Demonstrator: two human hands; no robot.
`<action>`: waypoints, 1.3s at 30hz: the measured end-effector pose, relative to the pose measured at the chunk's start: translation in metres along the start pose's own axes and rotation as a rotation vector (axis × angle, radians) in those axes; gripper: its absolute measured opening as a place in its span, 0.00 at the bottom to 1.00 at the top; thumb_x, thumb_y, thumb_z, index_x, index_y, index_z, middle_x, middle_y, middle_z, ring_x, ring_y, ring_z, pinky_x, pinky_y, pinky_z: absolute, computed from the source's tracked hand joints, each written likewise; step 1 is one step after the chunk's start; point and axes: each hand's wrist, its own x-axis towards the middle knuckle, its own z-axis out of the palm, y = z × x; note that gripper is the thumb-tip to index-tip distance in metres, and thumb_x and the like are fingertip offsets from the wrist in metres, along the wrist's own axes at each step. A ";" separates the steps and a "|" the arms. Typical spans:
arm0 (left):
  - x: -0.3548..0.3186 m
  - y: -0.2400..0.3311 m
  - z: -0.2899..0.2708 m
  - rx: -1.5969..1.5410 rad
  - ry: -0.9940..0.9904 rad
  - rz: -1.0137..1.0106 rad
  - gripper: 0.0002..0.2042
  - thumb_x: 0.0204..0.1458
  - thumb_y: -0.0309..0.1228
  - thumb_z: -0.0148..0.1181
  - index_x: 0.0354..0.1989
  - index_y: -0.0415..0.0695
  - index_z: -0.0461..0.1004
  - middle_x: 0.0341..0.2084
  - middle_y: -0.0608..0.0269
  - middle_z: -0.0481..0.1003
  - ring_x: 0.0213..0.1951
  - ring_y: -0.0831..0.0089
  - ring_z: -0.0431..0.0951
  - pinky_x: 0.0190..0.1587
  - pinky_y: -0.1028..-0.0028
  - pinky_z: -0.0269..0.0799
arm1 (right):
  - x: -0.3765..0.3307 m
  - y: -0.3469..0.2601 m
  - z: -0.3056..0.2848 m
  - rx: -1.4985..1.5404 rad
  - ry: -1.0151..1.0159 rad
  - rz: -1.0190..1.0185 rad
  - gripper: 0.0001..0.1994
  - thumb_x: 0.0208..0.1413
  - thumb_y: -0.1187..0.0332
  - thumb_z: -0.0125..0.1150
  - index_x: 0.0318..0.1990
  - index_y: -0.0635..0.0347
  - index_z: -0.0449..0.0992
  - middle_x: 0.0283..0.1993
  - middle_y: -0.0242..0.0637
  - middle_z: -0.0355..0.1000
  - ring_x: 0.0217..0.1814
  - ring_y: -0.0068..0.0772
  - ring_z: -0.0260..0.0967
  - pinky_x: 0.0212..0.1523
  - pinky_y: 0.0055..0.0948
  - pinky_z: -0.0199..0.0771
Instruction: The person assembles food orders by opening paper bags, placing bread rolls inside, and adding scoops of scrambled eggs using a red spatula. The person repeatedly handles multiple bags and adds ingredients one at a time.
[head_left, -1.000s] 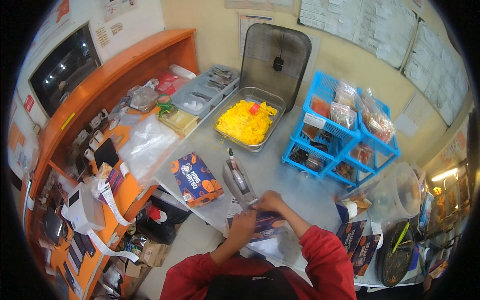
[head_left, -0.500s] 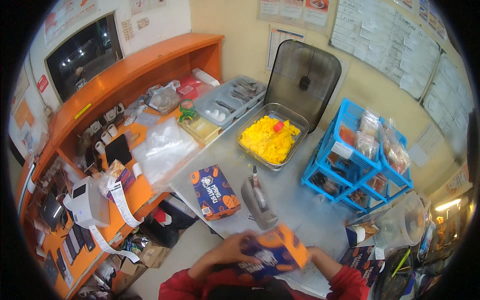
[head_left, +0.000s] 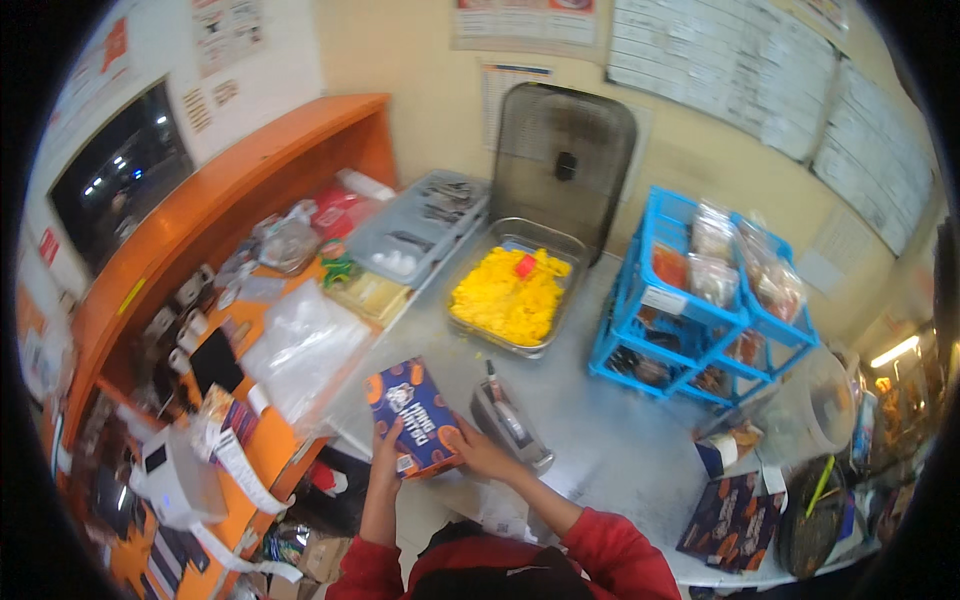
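Between my two hands is a purple and orange cardboard food box [head_left: 413, 412], near the front left edge of the metal table. My left hand [head_left: 386, 452] closes on its left side, with the thumb up along the edge. From the right, my right hand [head_left: 478, 450] grips the opposite side, its fingers partly hidden by the box. Just right of that hand stands a grey tape dispenser [head_left: 508, 422]. Beyond the box is a glass tray [head_left: 540, 345] of yellow rice with a red piece on top.
Blue stacked baskets [head_left: 665, 300] with bagged goods stand at the right. Flat purple packaging [head_left: 735, 522] lies at the lower right, near a clear tub [head_left: 808, 410]. Plastic bags [head_left: 305, 345], a cutlery tray [head_left: 410, 235] and a white printer [head_left: 183, 480] occupy the left side.
My hands have moved left from a box held close in front of me to the box's present place by the tape dispenser. Only one box shows there now. The view has shifted.
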 end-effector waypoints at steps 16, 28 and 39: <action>-0.030 0.025 0.037 0.853 0.432 0.961 0.36 0.57 0.40 0.54 0.68 0.42 0.43 0.64 0.50 0.51 0.64 0.58 0.56 0.63 0.59 0.56 | -0.287 0.043 -0.052 -0.497 1.605 -0.095 0.07 0.49 0.78 0.58 0.36 0.61 0.75 0.39 0.40 0.73 0.45 0.39 0.70 0.49 0.35 0.66; -0.252 -0.169 0.224 0.320 -0.884 -0.166 0.29 0.59 0.37 0.50 0.65 0.42 0.48 0.59 0.54 0.59 0.60 0.62 0.61 0.60 0.62 0.58 | -0.382 0.129 -0.107 -0.080 1.365 0.063 0.39 0.38 0.62 0.75 0.57 0.63 0.60 0.53 0.45 0.62 0.57 0.43 0.60 0.57 0.36 0.61; -0.266 -0.154 0.203 0.503 -0.617 -0.507 0.22 0.62 0.41 0.47 0.60 0.42 0.58 0.47 0.66 0.68 0.49 0.77 0.68 0.51 0.77 0.64 | -0.372 0.098 -0.093 0.009 0.543 -0.095 0.41 0.40 0.70 0.70 0.64 0.53 0.56 0.48 0.45 0.69 0.48 0.49 0.68 0.50 0.37 0.69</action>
